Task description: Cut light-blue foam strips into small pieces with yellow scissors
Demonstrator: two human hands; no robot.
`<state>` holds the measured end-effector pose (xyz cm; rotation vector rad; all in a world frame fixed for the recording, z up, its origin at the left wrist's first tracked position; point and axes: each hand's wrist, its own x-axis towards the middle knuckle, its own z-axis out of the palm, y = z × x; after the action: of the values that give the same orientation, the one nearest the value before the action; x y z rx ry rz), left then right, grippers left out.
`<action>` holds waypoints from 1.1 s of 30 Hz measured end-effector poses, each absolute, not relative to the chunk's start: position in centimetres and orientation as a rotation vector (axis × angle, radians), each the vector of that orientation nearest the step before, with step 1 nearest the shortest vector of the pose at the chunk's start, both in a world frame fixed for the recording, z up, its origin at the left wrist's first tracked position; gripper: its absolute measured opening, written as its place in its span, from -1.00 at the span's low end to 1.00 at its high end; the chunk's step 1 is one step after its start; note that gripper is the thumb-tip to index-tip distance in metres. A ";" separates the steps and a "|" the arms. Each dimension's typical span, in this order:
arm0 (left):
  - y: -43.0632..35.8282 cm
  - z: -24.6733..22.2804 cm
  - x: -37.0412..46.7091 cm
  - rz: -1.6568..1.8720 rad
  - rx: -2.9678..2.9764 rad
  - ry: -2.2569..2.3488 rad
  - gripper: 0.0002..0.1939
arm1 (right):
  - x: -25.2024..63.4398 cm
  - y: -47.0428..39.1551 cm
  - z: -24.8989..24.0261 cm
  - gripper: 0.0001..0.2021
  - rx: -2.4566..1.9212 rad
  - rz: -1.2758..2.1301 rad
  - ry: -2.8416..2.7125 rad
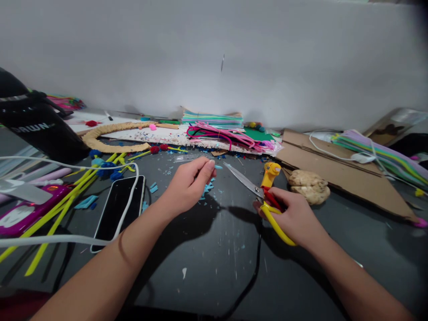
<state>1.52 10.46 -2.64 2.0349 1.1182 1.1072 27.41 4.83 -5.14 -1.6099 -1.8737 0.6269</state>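
Observation:
My left hand (pixel 190 182) is closed in a pinch, with the tip of a small light blue piece (pixel 218 167) sticking out past the fingertips. Whether it is foam or paper I cannot tell. In my right hand (pixel 294 214) is a pair of scissors (pixel 245 180) with yellow and red handles. Their blades look closed and point up and left, the tip just right of the blue piece, apart from it. Light blue scraps (pixel 207 187) lie on the dark table beneath my left hand. A yellow glue gun (pixel 270 173) is just behind the scissors.
At left are a black bottle (pixel 40 125), a phone (pixel 120 209) under a white cable, and yellow pipe cleaners (pixel 72 196). A wrapped ring (pixel 100 136) and pink pipe cleaners (pixel 220 133) lie at the back. Cardboard (pixel 347 178) and a pale lumpy object (pixel 309 186) are right.

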 end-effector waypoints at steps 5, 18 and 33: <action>10.4 -2.7 1.4 1.098 2.036 1.129 -0.61 | 27.0 4.8 -4.9 -0.73 -1.597 0.616 -1.897; 10.3 -2.6 1.5 1.084 2.016 1.127 -0.59 | 27.6 4.9 -5.6 -0.78 -1.605 0.564 -1.918; 10.2 -2.5 1.7 1.090 2.011 1.130 -0.57 | 27.1 4.8 -4.9 -0.76 -1.609 0.609 -1.940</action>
<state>1.67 10.24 -2.49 2.0106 1.1298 1.0896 27.09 4.78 -4.95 -1.6094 -1.9403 0.6091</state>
